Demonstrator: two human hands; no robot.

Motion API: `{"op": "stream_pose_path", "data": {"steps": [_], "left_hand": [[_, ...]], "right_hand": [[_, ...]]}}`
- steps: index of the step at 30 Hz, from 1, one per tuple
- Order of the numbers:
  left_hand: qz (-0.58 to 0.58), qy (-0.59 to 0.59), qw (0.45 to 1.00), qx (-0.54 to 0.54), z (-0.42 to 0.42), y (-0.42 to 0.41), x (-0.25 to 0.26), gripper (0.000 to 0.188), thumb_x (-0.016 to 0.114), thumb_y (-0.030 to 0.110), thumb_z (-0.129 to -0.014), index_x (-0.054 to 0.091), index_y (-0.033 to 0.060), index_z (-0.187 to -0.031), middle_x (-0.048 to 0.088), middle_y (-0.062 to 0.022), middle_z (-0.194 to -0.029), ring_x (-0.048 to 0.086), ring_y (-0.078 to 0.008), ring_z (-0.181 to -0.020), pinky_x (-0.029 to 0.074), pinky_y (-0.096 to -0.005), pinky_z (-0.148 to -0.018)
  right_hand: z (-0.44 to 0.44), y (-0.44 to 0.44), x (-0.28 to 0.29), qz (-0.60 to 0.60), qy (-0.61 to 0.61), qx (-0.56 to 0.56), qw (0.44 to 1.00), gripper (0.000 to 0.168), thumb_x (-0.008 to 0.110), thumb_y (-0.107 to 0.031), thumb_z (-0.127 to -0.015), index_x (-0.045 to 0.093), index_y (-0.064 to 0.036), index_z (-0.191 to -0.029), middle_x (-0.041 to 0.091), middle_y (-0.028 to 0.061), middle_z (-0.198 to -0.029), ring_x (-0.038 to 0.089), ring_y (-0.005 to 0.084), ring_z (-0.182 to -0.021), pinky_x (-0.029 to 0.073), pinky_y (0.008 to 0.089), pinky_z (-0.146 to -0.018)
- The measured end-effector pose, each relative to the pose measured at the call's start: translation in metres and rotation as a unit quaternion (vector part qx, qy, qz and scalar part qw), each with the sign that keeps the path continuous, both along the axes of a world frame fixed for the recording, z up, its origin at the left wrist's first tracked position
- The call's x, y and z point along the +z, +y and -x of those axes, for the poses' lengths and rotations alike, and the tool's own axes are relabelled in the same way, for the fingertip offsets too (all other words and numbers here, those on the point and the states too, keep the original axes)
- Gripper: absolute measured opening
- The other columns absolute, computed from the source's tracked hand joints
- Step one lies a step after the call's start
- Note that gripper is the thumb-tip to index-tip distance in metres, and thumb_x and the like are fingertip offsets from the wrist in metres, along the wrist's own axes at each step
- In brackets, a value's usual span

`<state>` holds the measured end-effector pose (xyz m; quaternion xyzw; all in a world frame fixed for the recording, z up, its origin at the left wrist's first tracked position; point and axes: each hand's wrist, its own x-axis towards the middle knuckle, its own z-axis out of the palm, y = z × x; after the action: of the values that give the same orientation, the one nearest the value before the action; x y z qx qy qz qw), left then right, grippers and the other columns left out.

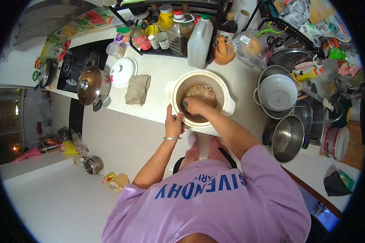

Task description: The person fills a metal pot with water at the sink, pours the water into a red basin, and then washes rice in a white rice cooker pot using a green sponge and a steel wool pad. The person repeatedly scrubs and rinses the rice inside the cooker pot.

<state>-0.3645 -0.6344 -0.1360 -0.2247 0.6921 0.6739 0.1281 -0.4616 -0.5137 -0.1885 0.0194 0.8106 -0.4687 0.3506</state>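
A cream ceramic pot [228,104] with two side handles stands on the counter before me, with brownish liquid inside. My right hand [194,106] reaches down into the pot, its fingers bent around something dark and partly hidden against the inner wall. What that dark thing is, I cannot tell. My left hand [174,123], with a bangle at the wrist, rests against the pot's near left rim, thumb on the rim. Left of the pot lies a folded grey-brown cloth [137,90], and beyond it a white lid [123,72] with a knob.
A lidded steel pot [91,85] stands at the left by the black gas hob [79,62]. Behind are a plastic jug [200,44], a mortar and pestle [223,54] and a rack of bottles. At right sit a white bowl [277,92] in a larger pot and a steel pot [288,138].
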Motion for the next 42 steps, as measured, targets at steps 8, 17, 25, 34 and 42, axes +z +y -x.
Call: {"op": "stream_pose_path", "data": {"steps": [8,17,25,34,42], "left_hand": [[-0.028,-0.01,1.0,-0.008,-0.002,0.0,-0.001,0.064,0.047,0.008,-0.093,0.01,0.0105,-0.145,0.05,-0.0049,-0.058,0.041,-0.0116,-0.034,0.03,-0.0268,-0.027],[-0.023,-0.011,1.0,-0.015,-0.003,0.004,0.006,0.062,0.048,0.009,-0.093,0.012,0.009,-0.143,0.05,-0.0048,-0.056,0.041,-0.0119,-0.033,0.029,-0.0269,-0.027],[-0.029,0.0,0.999,-0.026,-0.003,0.003,0.0,0.063,0.047,0.009,-0.093,0.008,0.0095,-0.143,0.05,-0.0062,-0.055,0.04,-0.0129,-0.032,0.03,-0.0271,-0.027],[-0.037,-0.049,0.998,-0.016,-0.014,0.015,0.005,0.05,0.047,0.013,-0.094,0.011,0.0112,-0.13,0.053,-0.0085,-0.059,0.042,-0.0132,-0.033,0.031,-0.0263,-0.027],[0.134,-0.051,0.987,-0.077,-0.004,-0.036,0.007,0.036,0.058,0.037,-0.091,0.053,0.0065,-0.11,0.056,-0.0052,-0.06,0.043,-0.0092,-0.036,0.031,-0.0254,-0.033]], "right_hand": [[0.029,0.012,-0.006,0.409,-0.12,-0.403,0.81,0.016,0.061,-0.008,-0.087,0.056,0.002,-0.098,0.061,0.0105,-0.078,0.06,0.0191,-0.066,0.053,0.0323,-0.059],[-0.009,0.005,0.009,-0.032,0.186,0.077,0.979,0.031,0.06,-0.012,-0.084,0.056,0.0,-0.113,0.063,0.015,-0.074,0.062,0.0218,-0.063,0.051,0.0323,-0.061],[0.039,0.026,-0.012,0.512,-0.117,-0.459,0.716,0.007,0.056,-0.007,-0.091,0.055,-0.001,-0.095,0.059,0.0094,-0.082,0.057,0.0191,-0.06,0.053,0.0331,-0.06],[0.005,-0.01,-0.032,-0.003,0.043,-0.037,0.998,0.031,0.057,-0.01,-0.082,0.055,0.004,-0.11,0.062,0.0175,-0.084,0.061,0.0249,-0.065,0.052,0.0389,-0.056],[0.024,0.003,-0.062,0.373,-0.171,-0.437,0.8,0.015,0.058,-0.006,-0.089,0.055,-0.002,-0.103,0.059,0.011,-0.084,0.061,0.0223,-0.07,0.059,0.0374,-0.063]]}}
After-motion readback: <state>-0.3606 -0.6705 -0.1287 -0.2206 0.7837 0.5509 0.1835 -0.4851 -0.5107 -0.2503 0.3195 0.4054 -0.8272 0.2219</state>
